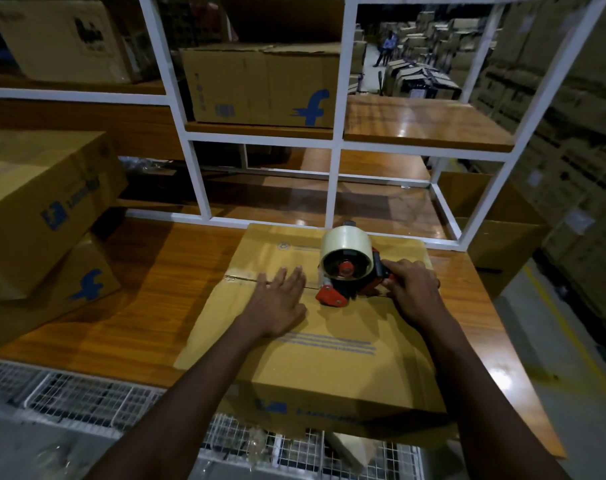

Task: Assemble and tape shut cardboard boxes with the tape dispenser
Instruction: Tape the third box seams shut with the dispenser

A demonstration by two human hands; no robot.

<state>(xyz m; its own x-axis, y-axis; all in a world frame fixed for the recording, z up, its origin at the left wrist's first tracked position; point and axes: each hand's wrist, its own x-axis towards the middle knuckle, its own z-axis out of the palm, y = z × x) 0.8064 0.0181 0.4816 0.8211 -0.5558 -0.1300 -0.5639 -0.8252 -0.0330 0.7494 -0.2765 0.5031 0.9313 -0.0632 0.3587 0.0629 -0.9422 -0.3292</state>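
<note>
Left hand (277, 303): flat, fingers spread and released, palm pressed on the top of the cardboard box (315, 341) across its centre seam, just beside the dispenser's front end
Right hand (410, 285): clenched around the handle of the tape dispenser (346, 275), on the box's right half
Tape dispenser: red and black frame carrying a roll of clear tape (346, 247); its red front end sits on the seam line between the two hands
Cardboard box: flaps folded shut, blue printed stripes on the near flap, blue logo on the near side; it lies on the wooden worktop (138, 306) with its near edge overhanging a white wire grid (86, 400); a glossy patch at the seam's left end is probably tape, though the view is too dim to be sure
Stacked boxes (41, 216): at the left of the worktop, blue logos on their sides
Shelf frame (332, 188): white, behind the worktop, holding a closed box with a blue "f" mark (263, 88)
Background, upper right: aisle of stacked cartons, with a person (386, 46) far off
</note>
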